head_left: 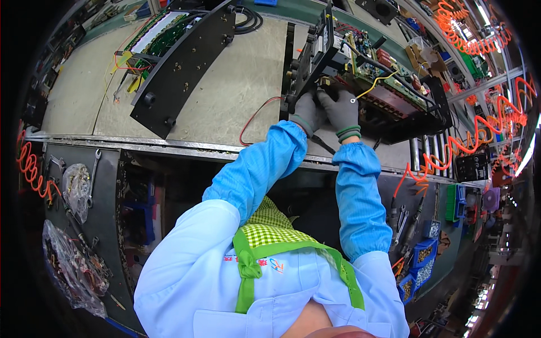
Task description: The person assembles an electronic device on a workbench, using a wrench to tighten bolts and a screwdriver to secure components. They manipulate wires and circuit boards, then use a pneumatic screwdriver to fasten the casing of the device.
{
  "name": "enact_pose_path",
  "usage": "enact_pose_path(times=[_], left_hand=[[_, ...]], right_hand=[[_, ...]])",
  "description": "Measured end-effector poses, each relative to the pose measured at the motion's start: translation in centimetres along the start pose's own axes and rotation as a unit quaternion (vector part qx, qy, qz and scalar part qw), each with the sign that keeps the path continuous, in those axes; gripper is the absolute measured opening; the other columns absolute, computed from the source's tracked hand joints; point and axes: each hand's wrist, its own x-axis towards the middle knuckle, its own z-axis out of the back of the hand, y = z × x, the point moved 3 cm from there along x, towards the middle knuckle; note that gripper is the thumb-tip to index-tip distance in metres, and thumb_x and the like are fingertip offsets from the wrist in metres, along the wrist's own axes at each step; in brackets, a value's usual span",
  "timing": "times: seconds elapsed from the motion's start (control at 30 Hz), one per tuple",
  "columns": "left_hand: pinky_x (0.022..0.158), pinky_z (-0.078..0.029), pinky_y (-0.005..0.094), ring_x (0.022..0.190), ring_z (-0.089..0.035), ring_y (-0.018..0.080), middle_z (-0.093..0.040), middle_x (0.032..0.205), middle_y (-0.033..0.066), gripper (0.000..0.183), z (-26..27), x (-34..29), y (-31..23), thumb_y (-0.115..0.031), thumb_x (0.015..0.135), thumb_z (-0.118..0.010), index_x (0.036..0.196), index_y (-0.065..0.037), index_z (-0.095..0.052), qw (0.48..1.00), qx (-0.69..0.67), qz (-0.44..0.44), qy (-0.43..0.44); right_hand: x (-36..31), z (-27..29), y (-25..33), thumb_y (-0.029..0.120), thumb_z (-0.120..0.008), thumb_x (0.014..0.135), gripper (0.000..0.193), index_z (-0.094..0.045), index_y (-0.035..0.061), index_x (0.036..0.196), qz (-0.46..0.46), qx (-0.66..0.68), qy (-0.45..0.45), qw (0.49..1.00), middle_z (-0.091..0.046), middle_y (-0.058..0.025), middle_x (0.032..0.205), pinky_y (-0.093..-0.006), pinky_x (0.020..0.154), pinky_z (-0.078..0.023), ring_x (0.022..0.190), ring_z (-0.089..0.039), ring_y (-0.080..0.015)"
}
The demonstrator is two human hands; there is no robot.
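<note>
I'm working in an assembly workshop: coiled orange hoses [478,48], wrenches [93,177], blue parts bins [416,254] and exposed circuit boards [393,85] are surrounding me.

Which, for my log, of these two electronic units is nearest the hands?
The right black unit with a yellow wire; grey-gloved left hand and right hand are at it. The left black-panelled unit lies apart.
</note>
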Motion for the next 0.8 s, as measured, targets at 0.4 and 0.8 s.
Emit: enact_pose_path(times=[0.4, 0.8], left_hand=[[0.102, -0.038, 0.0389, 0.115, -0.051, 0.0248, -0.056, 0.123, 0.0107, 0.038, 6.8, 3.3, -0.4, -0.031, 0.097, -0.037, 0.123, -0.007, -0.052, 0.856, 0.495, -0.148, 0.004], [0.091, -0.046, 0.0396, 0.104, -0.055, 0.0219, -0.057, 0.114, 0.0068, 0.036, 0.7, -2.9, -0.6, -0.038, 0.098, -0.038, 0.119, -0.013, -0.053, 0.995, 0.069, 0.070, -0.023]], right_hand=[[0.6, -1.0, -1.5, 0.021, -0.056, 0.079, 0.027, -0.065, 0.0018, 0.096, 0.039, 0.041, 0.011, 0.998, -0.064, -0.0230, 0.088, -0.0463, 0.075, -0.048, 0.086, -0.061, -0.0402], [0.4, -0.6, 0.1, 0.019, -0.063, 0.080, 0.024, -0.066, 0.0032, 0.097, 0.101, -0.066, 0.046, 0.992, -0.064, -0.0209, 0.089, -0.0458, 0.076, -0.047, 0.081, -0.059, -0.0408]])
